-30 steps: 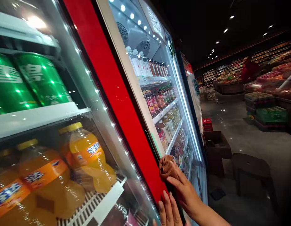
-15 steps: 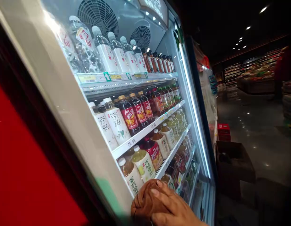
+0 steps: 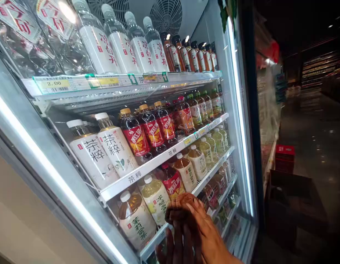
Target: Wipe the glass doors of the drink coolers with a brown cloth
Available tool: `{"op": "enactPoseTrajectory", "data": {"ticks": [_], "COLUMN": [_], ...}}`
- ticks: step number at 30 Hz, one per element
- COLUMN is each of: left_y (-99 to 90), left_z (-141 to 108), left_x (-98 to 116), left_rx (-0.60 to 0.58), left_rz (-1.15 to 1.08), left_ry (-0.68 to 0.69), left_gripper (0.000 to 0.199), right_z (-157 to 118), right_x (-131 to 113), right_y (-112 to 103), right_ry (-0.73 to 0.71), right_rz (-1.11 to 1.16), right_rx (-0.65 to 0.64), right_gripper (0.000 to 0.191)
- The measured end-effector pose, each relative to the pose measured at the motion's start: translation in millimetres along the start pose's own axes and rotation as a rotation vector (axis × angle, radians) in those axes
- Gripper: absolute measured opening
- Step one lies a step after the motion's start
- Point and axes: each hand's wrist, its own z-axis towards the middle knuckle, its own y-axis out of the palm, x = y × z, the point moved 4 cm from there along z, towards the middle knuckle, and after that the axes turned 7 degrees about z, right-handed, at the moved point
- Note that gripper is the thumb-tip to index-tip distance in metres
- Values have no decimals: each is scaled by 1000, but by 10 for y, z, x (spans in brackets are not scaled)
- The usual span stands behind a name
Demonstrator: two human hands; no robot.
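At the bottom middle of the head view, my right hand point(image 3: 210, 229) is closed on a bunched brown cloth point(image 3: 185, 201). The cloth lies against or just in front of the glass door of a lit drinks fridge; exact contact is hard to tell. Dark fingers below the cloth look like a reflection of the hand in the glass. Behind the cloth are a red-labelled tea bottle point(image 3: 172, 180) and a pale yellow drink bottle point(image 3: 155, 198). My left hand is out of view.
White shelves point(image 3: 164, 156) inside the fridge carry rows of bottles. A bright light strip point(image 3: 240, 110) runs down the right side, another point(image 3: 49, 176) down the left. On the floor at right are a red box point(image 3: 285, 156) and a dark open carton point(image 3: 296, 190).
The view has come closer to the fridge, and the red panel at left has gone out of frame. My right hand still holds the cloth, now before bottles slightly farther right on the shelf.
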Motion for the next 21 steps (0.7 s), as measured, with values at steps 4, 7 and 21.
{"op": "enactPoseTrajectory", "data": {"ticks": [4,7,21], "left_y": [-180,-218,44], "left_z": [256,378,575], "left_x": [38,56,268], "left_rx": [23,-41,-12], "left_rz": [-76,-104,198], "left_ry": [-29,-91,-114], "left_gripper": [71,67,78], "right_z": [288,462,408], "right_x": [-17,96,641], "right_y": [-45,-162,-350], "right_ry": [-36,-84,-194], "right_rz": [-53,-86,-81], "right_rx": [51,79,103], "right_gripper": [62,69,60]}}
